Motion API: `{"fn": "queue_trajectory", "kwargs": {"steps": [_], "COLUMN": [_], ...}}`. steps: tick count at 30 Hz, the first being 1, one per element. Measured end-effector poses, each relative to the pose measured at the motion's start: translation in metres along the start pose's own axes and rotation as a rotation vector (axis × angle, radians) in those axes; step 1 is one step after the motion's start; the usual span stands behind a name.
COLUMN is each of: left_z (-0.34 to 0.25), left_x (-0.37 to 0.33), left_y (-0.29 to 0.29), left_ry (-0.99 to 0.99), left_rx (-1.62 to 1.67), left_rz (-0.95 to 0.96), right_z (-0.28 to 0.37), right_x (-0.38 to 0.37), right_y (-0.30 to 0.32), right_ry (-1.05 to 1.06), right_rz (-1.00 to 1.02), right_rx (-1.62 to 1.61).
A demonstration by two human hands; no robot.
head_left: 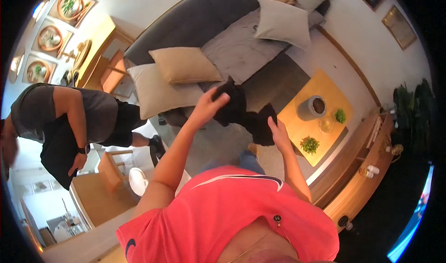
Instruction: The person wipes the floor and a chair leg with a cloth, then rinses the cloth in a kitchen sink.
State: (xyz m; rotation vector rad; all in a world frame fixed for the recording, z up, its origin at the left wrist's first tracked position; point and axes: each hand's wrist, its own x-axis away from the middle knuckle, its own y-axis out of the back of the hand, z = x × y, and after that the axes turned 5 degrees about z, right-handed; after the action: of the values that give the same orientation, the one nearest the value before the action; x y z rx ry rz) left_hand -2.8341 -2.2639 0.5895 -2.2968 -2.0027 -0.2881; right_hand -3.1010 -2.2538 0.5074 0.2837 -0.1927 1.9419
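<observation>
A piece of soft black cloth [238, 108], perhaps a garment, hangs bunched between my two hands in front of my body. At its upper left part my left hand [211, 106] is closed, thumb on top and the other fingers partly hidden in the fabric. Lower on the right, my right hand [279, 133] grips the cloth's edge with the thumb in front; its fingers are mostly behind the fabric. Just beyond my left hand lie two beige cushions, one [186, 65] leaning over the other [160, 93].
The dark sofa [200, 16] curves across the back, with another cushion [283, 25] farther right. On the wooden coffee table [304, 95] stand a grey container [307, 108] and small plants [309, 145]. At left, another person [95, 114] holds black cloth [60, 153]. A wooden cabinet [357, 188] runs along the right.
</observation>
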Motion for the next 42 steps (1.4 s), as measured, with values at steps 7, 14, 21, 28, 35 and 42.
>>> {"fn": "queue_trajectory", "kwargs": {"steps": [7, 14, 21, 28, 35, 42], "left_z": [0.044, 0.035, -0.005, -0.002, 0.008, 0.089], "left_x": [0.020, 0.035, 0.050, 0.134, 0.219, 0.242], "left_y": [0.031, 0.149, 0.255, 0.383, 0.530, 0.711], "left_ry": [-0.042, 0.116, -0.081, -0.371, -0.768, -0.537], "left_rx": [-0.033, 0.353, 0.566, 0.774, 0.606, 0.831], "left_rz": [0.210, -0.080, -0.383, -0.642, -1.113, -0.869], "right_z": [0.074, 0.082, 0.046, 0.082, 0.057, 0.003], "right_x": [-0.059, -0.109, -0.170, -0.253, -0.327, -0.379], "right_y": [-0.117, -0.170, -0.201, -0.298, -0.452, -0.672], "right_ry": [0.263, 0.168, -0.116, -0.056, 0.090, 0.187], "right_rz": [0.357, 0.072, 0.353, 0.559, 0.517, 0.251], "right_rx": [-0.071, -0.059, -0.066, 0.022, 0.423, 1.067]}}
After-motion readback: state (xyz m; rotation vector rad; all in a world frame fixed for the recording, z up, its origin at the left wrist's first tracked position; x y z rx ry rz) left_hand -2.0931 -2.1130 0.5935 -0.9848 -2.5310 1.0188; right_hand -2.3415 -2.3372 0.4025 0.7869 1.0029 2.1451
